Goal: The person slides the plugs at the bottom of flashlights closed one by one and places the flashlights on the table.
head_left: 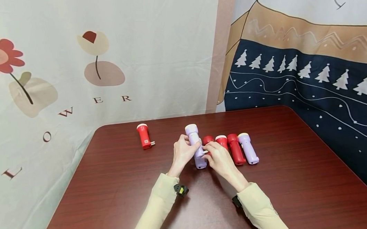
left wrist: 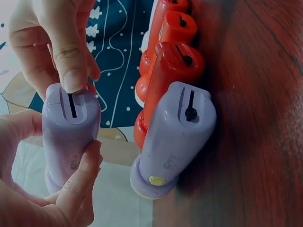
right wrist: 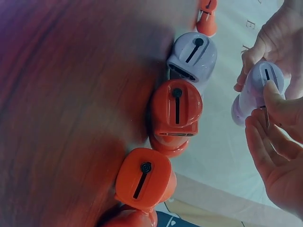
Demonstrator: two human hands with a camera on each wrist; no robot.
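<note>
My left hand (head_left: 183,150) grips a lavender flashlight (head_left: 193,138) round its body, raised with its lens end pointing away. In the left wrist view the tail of this held flashlight (left wrist: 71,118) shows a dark slot. My right hand (head_left: 220,159) pinches at that tail, its thumb (right wrist: 277,101) over the slot and its fingers beside a thin metal prong (right wrist: 267,117) sticking out of the side. Below the held one, a second lavender flashlight (left wrist: 177,135) lies on the table, mostly hidden in the head view.
On the brown table (head_left: 119,194), several flashlights lie side by side to the right, among them a dark red one (head_left: 236,149) and another lavender one (head_left: 248,149). A red flashlight (head_left: 144,135) with its plug prongs out lies apart at the back left. Printed cloths (head_left: 168,60) hang behind.
</note>
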